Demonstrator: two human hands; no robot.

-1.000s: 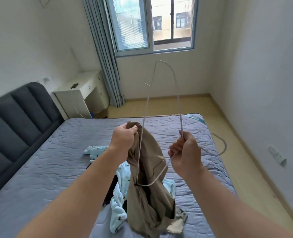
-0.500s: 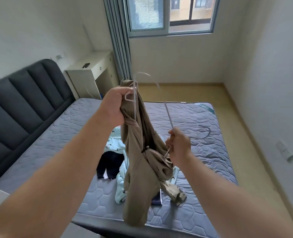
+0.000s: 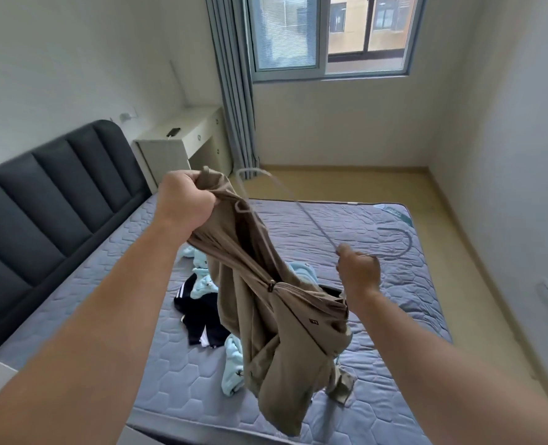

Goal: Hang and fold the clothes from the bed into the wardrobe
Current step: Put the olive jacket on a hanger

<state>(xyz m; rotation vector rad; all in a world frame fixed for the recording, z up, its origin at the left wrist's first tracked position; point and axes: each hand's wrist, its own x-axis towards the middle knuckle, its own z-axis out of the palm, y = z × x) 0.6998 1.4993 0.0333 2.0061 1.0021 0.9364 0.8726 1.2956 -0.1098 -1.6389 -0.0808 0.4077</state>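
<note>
My left hand (image 3: 186,200) grips the top of a tan zip garment (image 3: 266,309), which hangs bunched above the bed (image 3: 89,284). My right hand (image 3: 359,271) pinches a thin pale wire hanger (image 3: 311,220) near its neck. The hanger's hook (image 3: 401,242) points right, and its far end runs into the tan cloth by my left hand. Below, on the mattress, lie a black garment with white stripes (image 3: 199,313) and light blue clothes (image 3: 234,364), partly hidden by the tan one.
A dark padded headboard (image 3: 48,194) stands at the left. A white bedside desk (image 3: 183,146) and a blue-grey curtain (image 3: 234,91) are at the back, under a window (image 3: 330,33). Bare wooden floor (image 3: 442,236) runs along the bed's right side.
My left hand rose with the tan garment, which now hangs longer. The hanger tipped from upright to slanting, its hook pointing right. The view pulled back from the bed.
</note>
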